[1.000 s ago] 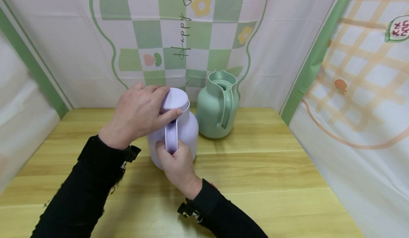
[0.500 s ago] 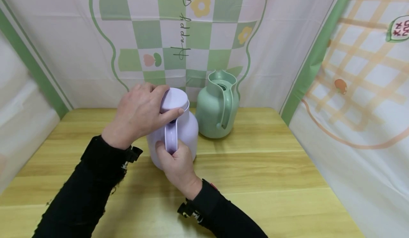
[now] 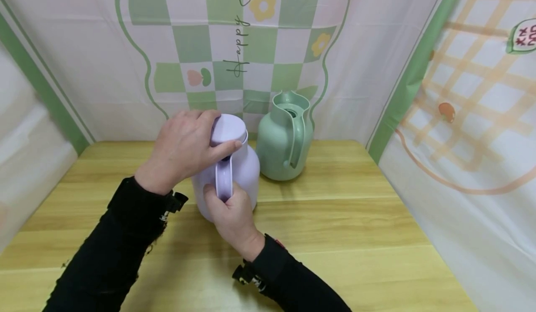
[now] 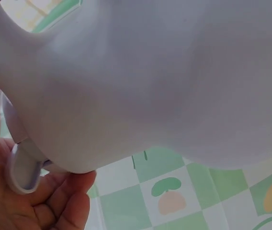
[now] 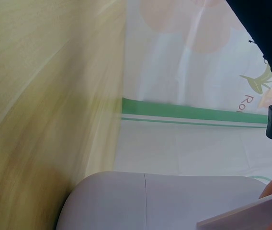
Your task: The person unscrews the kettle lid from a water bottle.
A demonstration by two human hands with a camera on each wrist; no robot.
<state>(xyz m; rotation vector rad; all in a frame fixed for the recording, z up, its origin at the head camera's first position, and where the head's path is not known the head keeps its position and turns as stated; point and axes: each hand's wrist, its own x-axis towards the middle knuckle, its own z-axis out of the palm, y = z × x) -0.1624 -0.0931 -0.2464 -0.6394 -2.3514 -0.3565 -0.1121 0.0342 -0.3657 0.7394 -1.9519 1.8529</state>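
Observation:
A lavender thermos jug (image 3: 248,174) stands upright on the wooden table, its handle (image 3: 224,179) facing the person. My left hand (image 3: 182,149) holds the round lid (image 3: 229,128) from the left, thumb across the near side. In the left wrist view, curled fingers (image 4: 73,199) reach round the top of the jug, beside a lavender lip (image 4: 25,167). Lower down, my right hand (image 3: 234,219) grips the handle, thumb on its left; its other fingers are mostly hidden. The right wrist view shows the jug's body (image 5: 112,201) and part of the handle (image 5: 246,215).
Close behind on the right stands a green thermos jug (image 3: 278,149), its top without a lid and its inner opening showing. Patterned cloth (image 3: 259,44) hangs behind the wooden table (image 3: 343,237) and along both sides.
My left hand has shifted slightly to the right on the lid, its thumb a little further across. The right hand and both jugs hold their places.

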